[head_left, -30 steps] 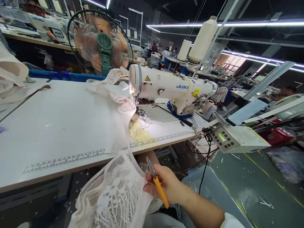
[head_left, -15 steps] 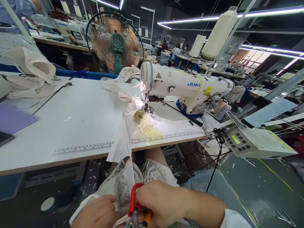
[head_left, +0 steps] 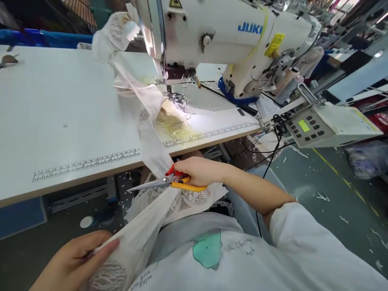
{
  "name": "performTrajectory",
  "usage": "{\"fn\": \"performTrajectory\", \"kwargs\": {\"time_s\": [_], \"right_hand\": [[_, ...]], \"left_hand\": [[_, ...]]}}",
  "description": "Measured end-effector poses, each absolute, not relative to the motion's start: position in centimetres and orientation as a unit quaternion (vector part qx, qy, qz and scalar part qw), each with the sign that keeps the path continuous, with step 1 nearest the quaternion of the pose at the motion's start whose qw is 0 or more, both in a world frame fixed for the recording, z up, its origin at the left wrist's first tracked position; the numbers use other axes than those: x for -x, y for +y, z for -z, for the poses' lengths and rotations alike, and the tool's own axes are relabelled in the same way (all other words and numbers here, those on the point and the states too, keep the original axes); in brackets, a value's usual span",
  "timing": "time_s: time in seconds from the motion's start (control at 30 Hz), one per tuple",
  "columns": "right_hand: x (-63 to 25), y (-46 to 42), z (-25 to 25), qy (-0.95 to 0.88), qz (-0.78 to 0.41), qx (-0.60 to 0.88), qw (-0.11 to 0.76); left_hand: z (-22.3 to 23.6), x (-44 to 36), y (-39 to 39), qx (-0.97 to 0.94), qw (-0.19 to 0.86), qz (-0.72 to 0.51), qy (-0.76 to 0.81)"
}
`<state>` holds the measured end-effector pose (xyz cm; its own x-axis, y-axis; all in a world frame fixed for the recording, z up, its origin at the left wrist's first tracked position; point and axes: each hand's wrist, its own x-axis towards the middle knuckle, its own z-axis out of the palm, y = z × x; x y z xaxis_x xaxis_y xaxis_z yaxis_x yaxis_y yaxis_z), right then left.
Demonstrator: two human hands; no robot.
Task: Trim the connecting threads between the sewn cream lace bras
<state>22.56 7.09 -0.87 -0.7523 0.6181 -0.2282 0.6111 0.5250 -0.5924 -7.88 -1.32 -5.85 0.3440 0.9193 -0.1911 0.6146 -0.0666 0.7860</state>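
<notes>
- White fabric (head_left: pixel 138 228), sheer with lace panels: bunched at the far edge of the counter (head_left: pixel 69 109), it narrows to a strip that hangs over the front edge; below that edge, a length stretches taut toward the lower left, with lace showing at its end.
- Scissors (head_left: pixel 166 180), one handle red, one orange: held just below the front edge, against the fabric, slim metal blades together, tips pointing left.

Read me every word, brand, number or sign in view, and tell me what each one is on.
"JUKI": blue, on the white sewing machine.
"you" and apparently "doing?": upside down on the shirt; its other lettering is unclear.
Warning triangle: a sign on the same machine.
Too small or blurred: the machine's yellow label, ruler numbers along the table edge, control box display.
</notes>
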Motion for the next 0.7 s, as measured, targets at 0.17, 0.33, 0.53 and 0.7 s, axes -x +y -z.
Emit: {"fn": "performTrajectory", "kwargs": {"time_s": [0.17, 0.33, 0.53, 0.7], "right_hand": [[-21.3, 6.5, 0.0, -0.889, -0.343, 0.302, -0.010], [-20.7, 6.2, -1.1, -0.886, -0.367, 0.284, 0.006], [-20.7, 7.1, -1.7, -0.890, -0.365, 0.274, 0.014], [-20.8, 8.2, -1.8, -0.899, -0.360, 0.248, 0.031]], "left_hand": [[6.1, 7.4, 0.8, -0.782, 0.313, -0.106, 0.529], [5.2, 2.9, 0.8, -0.837, 0.292, -0.240, 0.394], [3.9, -1.1, 1.2, -0.760, 0.357, -0.321, 0.439], [3.4, -1.2, 1.6, -0.512, 0.596, -0.331, 0.523]]}}
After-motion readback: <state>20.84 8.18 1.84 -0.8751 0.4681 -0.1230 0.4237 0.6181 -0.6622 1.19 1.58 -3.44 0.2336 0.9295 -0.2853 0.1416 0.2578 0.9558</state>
